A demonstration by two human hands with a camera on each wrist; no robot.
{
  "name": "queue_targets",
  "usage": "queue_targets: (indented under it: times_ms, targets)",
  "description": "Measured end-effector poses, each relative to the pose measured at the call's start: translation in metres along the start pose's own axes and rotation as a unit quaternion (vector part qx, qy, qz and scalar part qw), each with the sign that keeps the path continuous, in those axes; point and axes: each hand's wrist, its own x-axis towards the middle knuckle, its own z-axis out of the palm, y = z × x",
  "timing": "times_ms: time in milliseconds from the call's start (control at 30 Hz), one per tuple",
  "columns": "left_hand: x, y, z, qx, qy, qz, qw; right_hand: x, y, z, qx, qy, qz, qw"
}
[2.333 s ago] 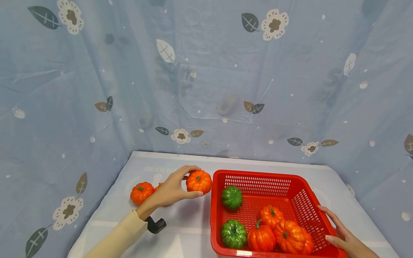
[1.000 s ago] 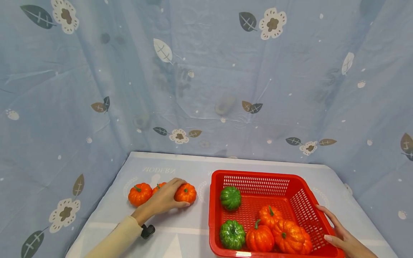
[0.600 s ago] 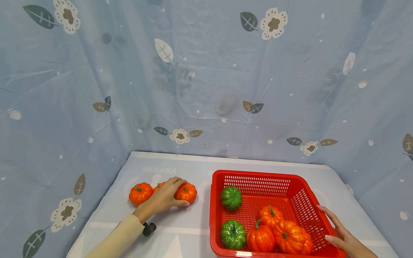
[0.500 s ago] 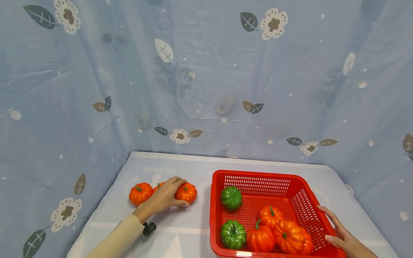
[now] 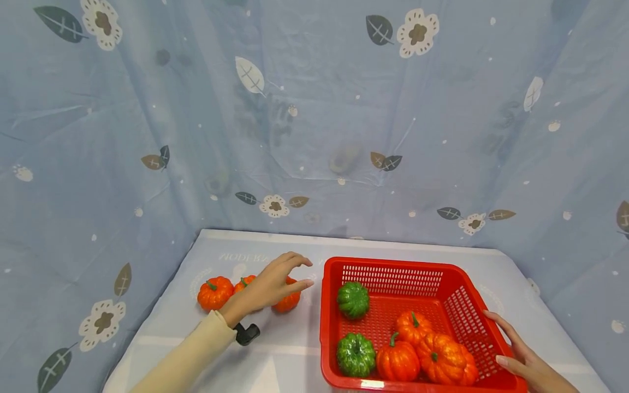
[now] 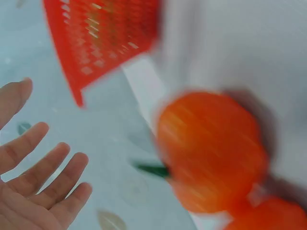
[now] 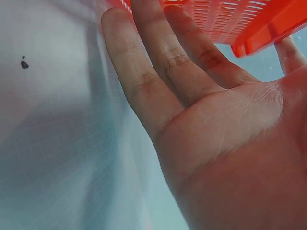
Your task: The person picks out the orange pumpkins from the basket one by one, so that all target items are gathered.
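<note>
In the head view my left hand (image 5: 267, 284) hovers over the table with fingers spread and nothing in its grasp. Partly behind it sits a small orange pumpkin (image 5: 287, 301). Two more orange pumpkins lie to its left, the outer pumpkin (image 5: 215, 293) in full view and the middle pumpkin (image 5: 244, 283) partly covered by the hand. The left wrist view shows a blurred orange pumpkin (image 6: 211, 148) apart from the fingers. My right hand (image 5: 528, 360) holds the right side of a red basket (image 5: 393, 267), thumb over the rim and fingers along the outer wall.
Inside the basket are two green pumpkins, the back one (image 5: 353, 300) and the front one (image 5: 356, 355), beside several orange pumpkins (image 5: 447, 357). A pale printed cloth covers the table (image 5: 290, 355). A blue patterned curtain (image 5: 314, 136) hangs behind and at both sides.
My left hand set an orange pumpkin down on the table left of the basket, let go and rose off it to the right. The right hand stays at the basket.
</note>
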Motion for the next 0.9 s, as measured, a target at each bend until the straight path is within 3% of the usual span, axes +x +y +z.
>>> queue_targets:
  times_ms: [167, 300, 433, 600, 767, 900]
  targets:
    - [0.018, 0.033, 0.002, -0.041, -0.048, 0.054, 0.9966, -0.001, -0.002, 0.004, -0.024, 0.027, 0.01, 0.9993]
    - [0.028, 0.055, 0.009, -0.075, -0.098, 0.069, 0.99, -0.002, -0.003, 0.004, -0.048, 0.039, -0.001, 0.9981]
    - [0.041, 0.07, 0.019, -0.079, -0.136, 0.097, 0.9828, -0.002, 0.0, 0.004, -0.038, 0.03, -0.005, 0.9988]
    - [0.058, 0.086, 0.032, -0.092, -0.169, 0.137, 0.9718, -0.004, 0.003, 0.005, -0.026, 0.032, 0.003, 0.9991]
    - [0.072, 0.101, 0.049, -0.106, -0.186, 0.147, 0.9658, -0.003, 0.001, 0.004, -0.046, 0.04, -0.004, 0.9981]
    - [0.081, 0.118, 0.061, -0.081, -0.208, 0.16, 0.9616, -0.002, -0.001, 0.003, -0.069, 0.049, -0.006, 0.9964]
